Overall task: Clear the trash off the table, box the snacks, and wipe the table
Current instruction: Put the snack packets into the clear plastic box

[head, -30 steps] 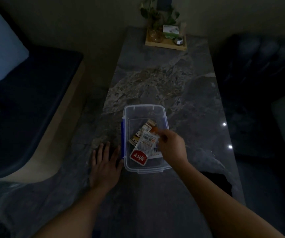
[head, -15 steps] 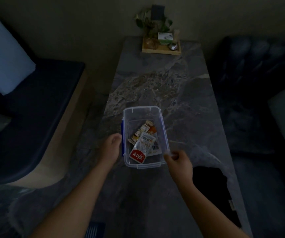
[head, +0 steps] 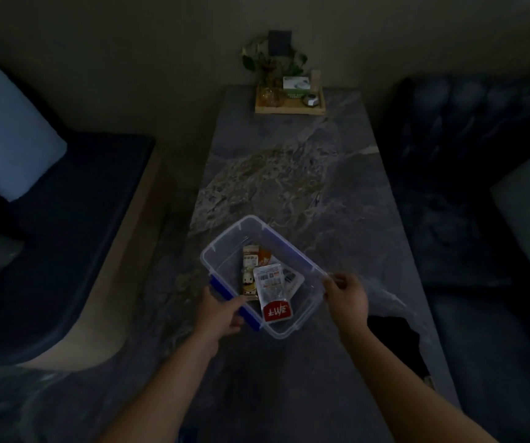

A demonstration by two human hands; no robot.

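Observation:
A clear plastic box (head: 225,243) with blue side latches sits turned at an angle on the dark marble table (head: 289,174). Inside it lie several snack packets: a brown one (head: 250,270), a clear one with a red label (head: 271,290), and an orange one behind them. My left hand (head: 220,313) grips the box's near left side at the blue latch. My right hand (head: 347,295) pinches the rim at the box's right corner.
A wooden tray (head: 289,107) with a plant, a small box and jars stands at the table's far end. A dark cloth (head: 391,334) lies on the table near my right forearm. Dark sofas flank the table, with a pale cushion (head: 8,135) on the left one.
Both hands have moved from beside and above the box to gripping it. The box has turned clockwise from square to diagonal. The camera view has tilted up a little.

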